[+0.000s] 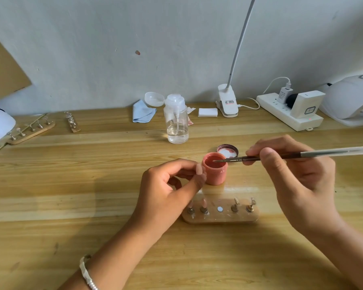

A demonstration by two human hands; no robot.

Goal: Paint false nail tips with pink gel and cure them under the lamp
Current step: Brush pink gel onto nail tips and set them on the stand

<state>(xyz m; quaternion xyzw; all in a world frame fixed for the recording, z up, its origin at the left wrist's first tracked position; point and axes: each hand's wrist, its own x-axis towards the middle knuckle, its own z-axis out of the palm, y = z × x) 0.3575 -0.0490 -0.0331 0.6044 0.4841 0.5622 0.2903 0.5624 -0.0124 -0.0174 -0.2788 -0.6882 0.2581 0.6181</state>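
My left wrist, with a pale bracelet [86, 271] on it, is closest to me, and both forearms reach out over the wooden table [50, 185]. My left hand [166, 189] is curled, and its thumb and forefinger pinch a false nail tip [199, 169] that looks pale pink, held upright just beside the pot of pink gel [215, 171]. My right hand [298, 176] grips the brush [281, 155] near its front end, with the clear handle pointing away to the right. The bristles sit inside the open mouth of the pot; I cannot tell whether they touch the gel.

The pot stands between my two hands, and its lid [227, 150] lies upturned just behind it, near my right fingertips. Below my hands, nearer to me, sits a wooden holder [220, 218] with four pegs: the two on the left-hand side carry pinkish tips, the two on the right carry paler ones, and a white disc shows at the middle.

Beyond my hands stands a clear pump bottle [176, 122] with a little liquid in it, and a blue cloth [143, 111] lies behind it. Far out past my right hand are a power strip [289, 114] and the white curing lamp [350, 99]. Well off to the left of my left hand lie two more holders [32, 130].
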